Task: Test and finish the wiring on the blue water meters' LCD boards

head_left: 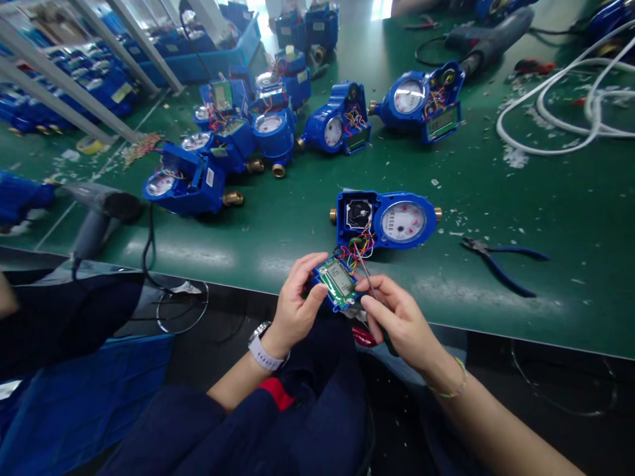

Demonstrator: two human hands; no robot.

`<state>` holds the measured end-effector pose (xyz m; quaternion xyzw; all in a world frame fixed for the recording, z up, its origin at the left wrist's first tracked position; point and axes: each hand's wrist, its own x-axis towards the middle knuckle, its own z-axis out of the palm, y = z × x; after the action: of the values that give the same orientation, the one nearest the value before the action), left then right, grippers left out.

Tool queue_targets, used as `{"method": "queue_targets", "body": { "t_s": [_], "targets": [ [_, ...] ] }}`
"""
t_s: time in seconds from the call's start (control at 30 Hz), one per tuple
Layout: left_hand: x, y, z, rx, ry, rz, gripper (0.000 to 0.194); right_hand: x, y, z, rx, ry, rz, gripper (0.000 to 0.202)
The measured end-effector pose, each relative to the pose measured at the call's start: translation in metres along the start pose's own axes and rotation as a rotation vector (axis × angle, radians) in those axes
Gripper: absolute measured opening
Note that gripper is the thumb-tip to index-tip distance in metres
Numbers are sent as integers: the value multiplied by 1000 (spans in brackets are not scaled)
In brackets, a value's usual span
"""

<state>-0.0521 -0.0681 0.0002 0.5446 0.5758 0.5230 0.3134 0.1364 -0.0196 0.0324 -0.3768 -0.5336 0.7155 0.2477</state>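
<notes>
My left hand (300, 294) grips a green circuit board with a small LCD screen (339, 280) by its blue frame, thumb along the edge. Coloured wires (366, 246) run from the board to an open blue water meter (407, 223), which lies on its back with its round dial facing up. Closed round a screwdriver (366, 270), my right hand (397, 314) is just right of the board. The thin metal shaft points away from me, toward the wires; most of the handle is hidden in my palm.
Cutting pliers (501, 258) lie at the right on the green bench (278, 241). Several blue meters (330, 122) stand farther back. A heat gun (102, 208) is at left, a power tool (491, 39) and white cable (546, 125) at back right. Someone's sleeve (54, 317) shows at left.
</notes>
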Motion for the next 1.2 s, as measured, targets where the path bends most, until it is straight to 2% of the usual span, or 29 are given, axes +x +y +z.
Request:
{"method": "queue_targets", "body": {
  "t_s": [0.07,0.13,0.2,0.3,0.47,0.53,0.63,0.73,0.87,0.97,1.03,1.13,1.2],
  "targets": [
    [-3,-3,2,104,-24,103,76,-6,-2,2,7,12,10,29],
    [-4,-7,5,153,-35,148,105,-10,-3,4,9,22,13,28],
    [-3,-9,9,187,-6,146,116,-12,-4,5,4,24,16,27],
    [1,-9,11,208,16,104,105,-14,-5,6,-12,17,17,27],
    [11,-5,6,212,-46,19,85,-13,-9,-6,-102,-53,24,30],
    [14,-7,1,210,-76,9,82,-14,-11,-17,-212,-75,25,37],
    [16,-10,-5,232,-120,33,80,-17,-20,-35,-414,-30,9,44],
    [15,-11,-9,269,-175,92,79,-23,-33,-45,-670,-5,-92,34],
    [10,-9,-12,341,-223,196,75,-30,-45,-45,-952,-41,-211,20],
    [8,-8,-13,401,-254,284,81,-33,-45,-43,-1025,-122,-271,26],
    [8,-7,-12,441,-259,323,93,-32,-43,-43,-1041,-173,-359,32],
    [7,-8,-10,481,-246,348,110,-32,-42,-43,-1129,-158,-457,33],
    [6,-10,-7,506,-233,348,107,-32,-42,-42,-1212,-135,-486,31]
  ]
}}
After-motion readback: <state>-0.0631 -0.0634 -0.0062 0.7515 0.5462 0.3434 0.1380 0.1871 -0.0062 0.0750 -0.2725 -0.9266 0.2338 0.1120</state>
